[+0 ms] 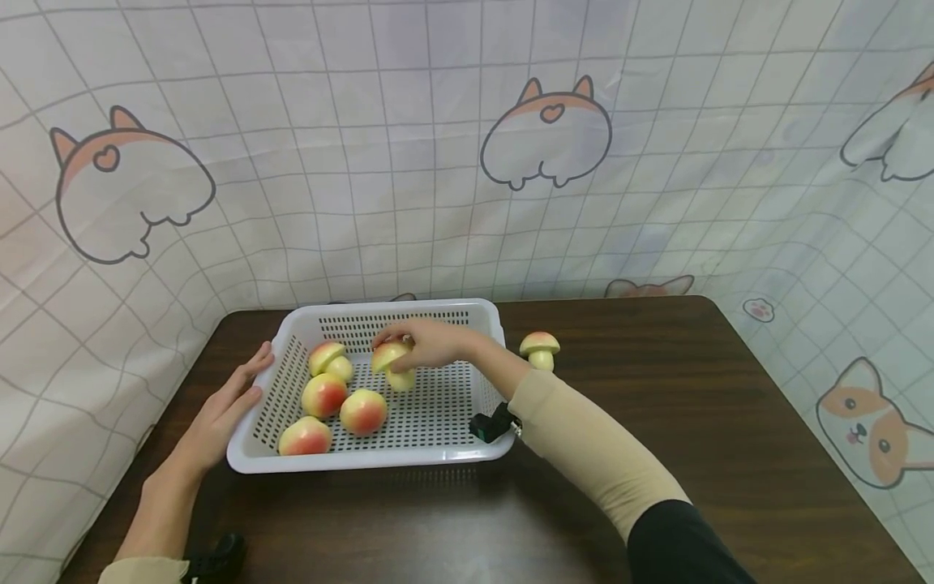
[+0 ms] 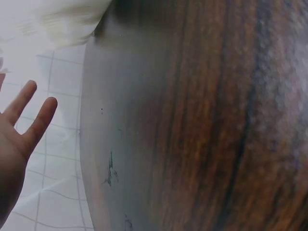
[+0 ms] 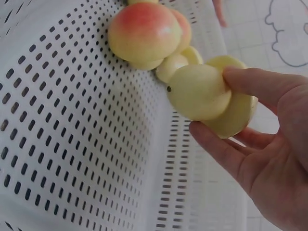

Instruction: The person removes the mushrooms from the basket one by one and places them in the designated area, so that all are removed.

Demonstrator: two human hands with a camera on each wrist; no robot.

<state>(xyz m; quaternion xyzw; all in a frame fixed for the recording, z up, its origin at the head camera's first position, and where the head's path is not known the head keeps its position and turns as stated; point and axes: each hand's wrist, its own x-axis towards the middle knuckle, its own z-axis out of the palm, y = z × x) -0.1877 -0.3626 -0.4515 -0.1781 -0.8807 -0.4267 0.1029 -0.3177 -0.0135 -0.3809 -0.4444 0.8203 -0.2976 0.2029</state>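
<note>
In the head view, a white perforated basket (image 1: 438, 456) holds several toy mushrooms with red-and-yellow caps, such as one mushroom (image 1: 363, 412) lying cap up. My right hand (image 1: 432, 344) reaches inside and grips another mushroom (image 3: 199, 94) by its cap, between thumb and fingers. In the right wrist view its pale stem points toward the other mushrooms (image 3: 144, 33). My left hand (image 1: 219, 418) rests against the basket's left rim with fingers extended; in the left wrist view that hand (image 2: 14, 134) shows spread fingers, and its contact is out of sight.
One more mushroom (image 1: 540, 349) stands upright on the dark wooden table (image 1: 657, 389), just right of the basket. A white gridded cloth (image 1: 328, 203) with cartoon dogs hangs behind and beside the table.
</note>
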